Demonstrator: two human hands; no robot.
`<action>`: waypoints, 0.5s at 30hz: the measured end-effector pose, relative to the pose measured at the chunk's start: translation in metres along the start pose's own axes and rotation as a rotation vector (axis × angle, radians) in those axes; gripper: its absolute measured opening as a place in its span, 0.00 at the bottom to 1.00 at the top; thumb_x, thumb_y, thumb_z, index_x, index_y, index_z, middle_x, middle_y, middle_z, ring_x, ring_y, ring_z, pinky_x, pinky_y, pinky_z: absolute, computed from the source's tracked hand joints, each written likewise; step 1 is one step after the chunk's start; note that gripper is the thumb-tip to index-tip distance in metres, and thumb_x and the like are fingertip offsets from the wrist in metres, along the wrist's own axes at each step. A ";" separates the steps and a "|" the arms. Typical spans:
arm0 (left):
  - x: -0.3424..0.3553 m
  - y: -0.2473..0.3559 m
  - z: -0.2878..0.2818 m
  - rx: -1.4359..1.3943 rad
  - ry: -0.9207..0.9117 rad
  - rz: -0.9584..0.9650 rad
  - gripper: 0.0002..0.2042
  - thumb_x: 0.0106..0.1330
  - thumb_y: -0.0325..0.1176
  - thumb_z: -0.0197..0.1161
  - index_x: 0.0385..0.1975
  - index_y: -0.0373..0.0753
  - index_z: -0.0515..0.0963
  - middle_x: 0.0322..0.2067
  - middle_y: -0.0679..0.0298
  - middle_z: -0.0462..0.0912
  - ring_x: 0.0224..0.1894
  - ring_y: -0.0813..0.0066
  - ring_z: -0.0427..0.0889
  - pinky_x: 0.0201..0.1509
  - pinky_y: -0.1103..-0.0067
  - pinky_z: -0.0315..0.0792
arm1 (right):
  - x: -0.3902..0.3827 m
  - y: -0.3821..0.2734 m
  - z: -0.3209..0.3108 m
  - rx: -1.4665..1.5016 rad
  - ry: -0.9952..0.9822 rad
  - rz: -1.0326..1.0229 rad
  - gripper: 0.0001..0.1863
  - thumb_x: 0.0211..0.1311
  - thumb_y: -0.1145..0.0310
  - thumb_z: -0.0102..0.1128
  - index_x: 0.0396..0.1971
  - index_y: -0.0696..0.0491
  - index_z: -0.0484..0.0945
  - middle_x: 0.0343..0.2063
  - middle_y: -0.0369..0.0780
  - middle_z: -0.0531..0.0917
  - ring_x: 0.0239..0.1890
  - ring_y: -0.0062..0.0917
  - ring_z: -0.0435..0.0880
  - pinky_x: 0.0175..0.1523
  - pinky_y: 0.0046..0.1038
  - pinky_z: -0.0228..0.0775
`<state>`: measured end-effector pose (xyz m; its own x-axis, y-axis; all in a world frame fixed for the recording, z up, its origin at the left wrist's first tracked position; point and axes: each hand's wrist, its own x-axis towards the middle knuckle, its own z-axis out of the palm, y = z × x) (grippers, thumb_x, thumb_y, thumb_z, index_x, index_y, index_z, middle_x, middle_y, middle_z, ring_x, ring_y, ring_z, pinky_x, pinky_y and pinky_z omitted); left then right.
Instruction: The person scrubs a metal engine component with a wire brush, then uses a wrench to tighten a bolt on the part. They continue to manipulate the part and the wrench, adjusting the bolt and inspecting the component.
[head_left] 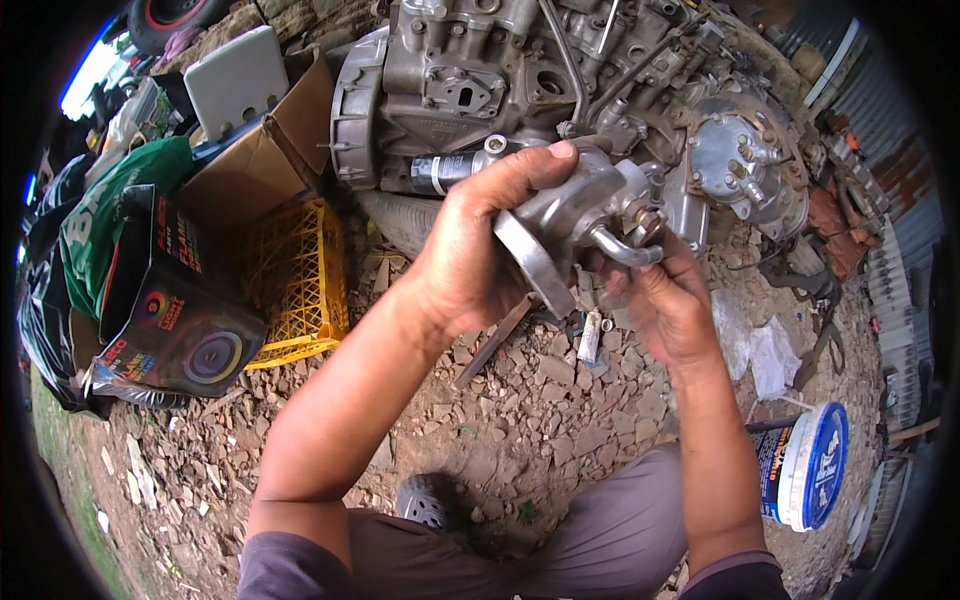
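My left hand (478,240) grips a grey cast metal housing (565,215) with a flat flange and a short curved pipe, thumb over its top. My right hand (665,305) closes on the same part at its right, thumb at the bent pipe (630,254); some of its fingers are hidden behind the part. Just beyond stands a large engine block (460,70) with a dark cylindrical filter (440,172). A round metal cover assembly (740,170) sits at its right.
Rubble ground surrounds my legs, with a small tube (589,335) on it. At the left are a yellow crate (328,340), cardboard box (225,180), black printed box (180,290) and bags (115,210). A bucket (815,470) lies at the lower right beside corrugated metal sheets (880,130).
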<state>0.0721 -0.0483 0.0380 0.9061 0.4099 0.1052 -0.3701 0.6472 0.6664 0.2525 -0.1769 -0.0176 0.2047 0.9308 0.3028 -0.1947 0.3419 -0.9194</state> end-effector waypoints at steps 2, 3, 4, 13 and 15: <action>0.001 -0.004 0.001 -0.011 -0.043 0.039 0.22 0.72 0.47 0.58 0.57 0.37 0.75 0.47 0.59 0.84 0.40 0.70 0.84 0.40 0.73 0.79 | 0.000 0.009 0.008 0.235 -0.022 0.018 0.20 0.72 0.64 0.58 0.61 0.53 0.73 0.47 0.38 0.82 0.41 0.23 0.78 0.47 0.26 0.70; 0.002 -0.007 0.002 -0.004 -0.045 0.071 0.23 0.72 0.47 0.57 0.59 0.38 0.74 0.48 0.59 0.84 0.41 0.69 0.84 0.40 0.73 0.79 | 0.000 0.011 0.012 0.305 -0.015 0.039 0.21 0.72 0.65 0.57 0.62 0.52 0.73 0.48 0.38 0.81 0.41 0.24 0.78 0.46 0.27 0.70; 0.002 -0.009 0.002 0.004 -0.048 0.102 0.23 0.72 0.47 0.57 0.60 0.38 0.73 0.49 0.59 0.84 0.42 0.69 0.84 0.40 0.72 0.79 | 0.000 0.013 0.015 0.368 -0.011 0.056 0.22 0.72 0.65 0.57 0.63 0.52 0.72 0.50 0.38 0.80 0.42 0.24 0.78 0.46 0.27 0.70; 0.006 -0.007 -0.010 0.080 0.015 0.191 0.29 0.72 0.51 0.55 0.68 0.42 0.67 0.58 0.56 0.77 0.52 0.65 0.81 0.48 0.73 0.79 | 0.001 0.012 0.002 0.124 -0.043 0.058 0.13 0.73 0.68 0.56 0.53 0.54 0.78 0.44 0.37 0.82 0.40 0.23 0.79 0.45 0.27 0.72; 0.007 0.001 -0.014 0.057 0.040 0.203 0.28 0.71 0.51 0.56 0.66 0.40 0.69 0.54 0.56 0.81 0.49 0.64 0.83 0.50 0.72 0.78 | 0.002 0.012 -0.005 -0.035 -0.036 0.114 0.12 0.72 0.69 0.58 0.52 0.55 0.79 0.40 0.37 0.83 0.38 0.22 0.80 0.45 0.26 0.74</action>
<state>0.0753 -0.0358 0.0293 0.8052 0.5535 0.2130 -0.5307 0.5122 0.6753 0.2551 -0.1711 -0.0290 0.1484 0.9677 0.2038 -0.1815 0.2292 -0.9563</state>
